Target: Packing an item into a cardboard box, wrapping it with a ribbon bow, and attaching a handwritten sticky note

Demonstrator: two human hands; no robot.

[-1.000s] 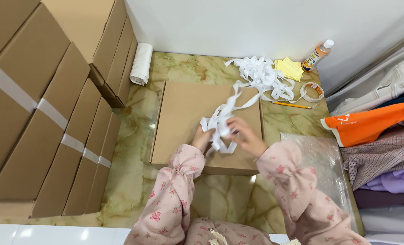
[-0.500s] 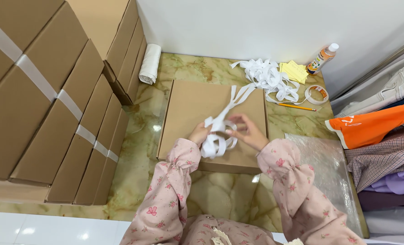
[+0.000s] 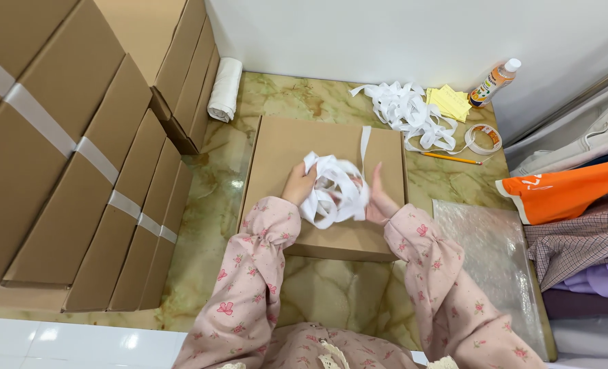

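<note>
While both hands work above the flat brown cardboard box (image 3: 297, 147) at the centre of the marble-patterned table (image 3: 317, 287), a loose bundle of white ribbon (image 3: 334, 188) sits between them. The left hand (image 3: 298, 183), at 9 o'clock of the bundle, has its fingers curled into the loops and grips them. The right hand (image 3: 379, 198), at 3 o'clock of the bundle, is held flat and mostly open, fingers straight and pressed against the side of the ribbon; whether it pinches any strand cannot be told. One strand runs from the bundle toward 12 o'clock across the box lid. At 1 o'clock of the box lies a pile of white ribbon (image 3: 406, 109), with yellow paper slips (image 3: 452, 102) just beside it and an orange bottle with a white cap (image 3: 495, 82) near the wall. A roll of clear tape (image 3: 485, 139) and a yellow pencil (image 3: 451, 158) lie at 2 o'clock. At 11 o'clock a rolled white cloth (image 3: 224, 89) rests against stacked brown cartons (image 3: 64, 157) banded with clear tape, which fill the 9 o'clock side. A sheet of bubble wrap (image 3: 485, 253) lies at 4 o'clock, with folded garments (image 3: 570, 191), orange, checked and purple, at 3 o'clock.
</note>
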